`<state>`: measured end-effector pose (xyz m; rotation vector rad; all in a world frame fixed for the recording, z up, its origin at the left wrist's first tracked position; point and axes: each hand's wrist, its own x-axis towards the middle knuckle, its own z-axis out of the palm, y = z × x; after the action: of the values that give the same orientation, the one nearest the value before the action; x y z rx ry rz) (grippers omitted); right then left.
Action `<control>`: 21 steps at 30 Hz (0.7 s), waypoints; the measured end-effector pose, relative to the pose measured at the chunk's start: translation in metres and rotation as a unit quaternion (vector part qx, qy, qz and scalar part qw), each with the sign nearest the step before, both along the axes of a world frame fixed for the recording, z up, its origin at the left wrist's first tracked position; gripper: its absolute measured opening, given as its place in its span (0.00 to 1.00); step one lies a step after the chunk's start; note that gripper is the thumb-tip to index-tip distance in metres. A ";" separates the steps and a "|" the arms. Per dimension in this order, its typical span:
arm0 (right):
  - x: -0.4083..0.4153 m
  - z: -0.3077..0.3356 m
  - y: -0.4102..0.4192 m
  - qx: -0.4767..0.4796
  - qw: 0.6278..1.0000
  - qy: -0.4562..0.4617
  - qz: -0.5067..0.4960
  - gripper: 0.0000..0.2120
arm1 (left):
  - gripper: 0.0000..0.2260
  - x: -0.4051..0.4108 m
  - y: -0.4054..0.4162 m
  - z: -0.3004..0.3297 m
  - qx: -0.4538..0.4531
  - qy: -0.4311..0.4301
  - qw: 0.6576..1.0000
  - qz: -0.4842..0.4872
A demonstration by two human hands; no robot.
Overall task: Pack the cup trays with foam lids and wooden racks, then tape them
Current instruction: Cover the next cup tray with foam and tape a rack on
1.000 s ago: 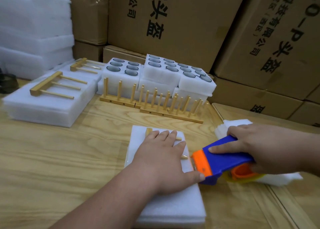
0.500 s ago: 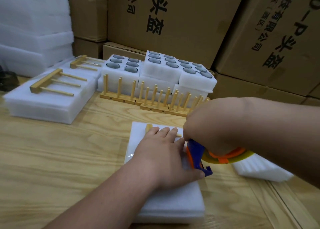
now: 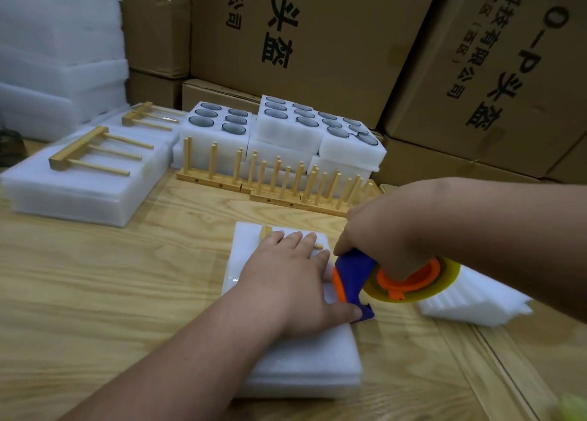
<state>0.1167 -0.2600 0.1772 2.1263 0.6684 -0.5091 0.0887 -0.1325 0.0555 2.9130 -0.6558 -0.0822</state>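
Observation:
A white foam-covered cup tray [image 3: 301, 363] lies in front of me on the wooden table. A wooden rack [image 3: 266, 230] lies on its top, mostly hidden under my left hand [image 3: 292, 280], which presses flat on it with straight fingers. My right hand [image 3: 387, 233] grips a blue and orange tape dispenser [image 3: 359, 280] with a yellowish tape roll [image 3: 444, 280]. The dispenser's blade end sits at the tray's right edge, beside my left thumb.
Several upright wooden racks [image 3: 286, 179] stand in a row behind the tray. Foam trays with glass cups [image 3: 295, 125] are stacked at the back. Lidded trays with racks on top [image 3: 85, 172] sit at the left. Loose foam lids [image 3: 470, 303] lie at the right. Cardboard boxes [image 3: 317, 39] form the back wall.
My right hand swung the tape dispenser from lying flat at the right to upright against the tray's right edge. The left hand stayed pressed on the rack.

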 end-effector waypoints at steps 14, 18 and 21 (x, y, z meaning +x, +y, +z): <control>-0.001 -0.009 0.018 0.140 0.979 -0.014 -0.150 0.13 | 0.48 -0.001 -0.001 0.001 0.006 -0.008 1.000 0.002; -0.006 -0.010 0.017 0.110 0.981 -0.005 -0.160 0.16 | 0.46 -0.001 -0.001 0.002 0.007 -0.007 1.000 0.002; -0.014 -0.012 0.017 0.093 0.983 -0.013 -0.157 0.17 | 0.46 -0.001 -0.002 0.002 0.013 -0.005 1.000 0.002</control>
<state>0.1024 -0.2434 0.1647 2.4285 0.3772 -0.6059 0.0882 -0.1350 0.0576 2.9406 -0.6566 -0.0754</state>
